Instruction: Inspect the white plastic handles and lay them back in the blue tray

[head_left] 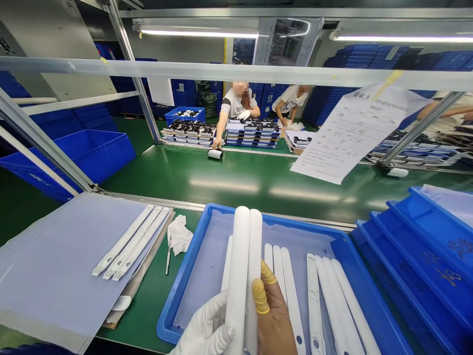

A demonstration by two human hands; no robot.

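Two white strips (244,256) held side by side, upright, over the near end of the blue tray (199,246). Gloved left hand (207,330) wrapped around their lower part from the left. Right hand (273,315), yellow cots on two fingertips, gripping them from the right. Loose strips (332,301) flat inside the tray. Left of the tray: a crumpled cloth (180,234), a slim tool (168,256) and three strips (129,246) on a pale sheet (55,256). Beyond the tray, the green belt (240,182), two people (240,101) on its far side. Right of the tray, stacked bins (436,246).
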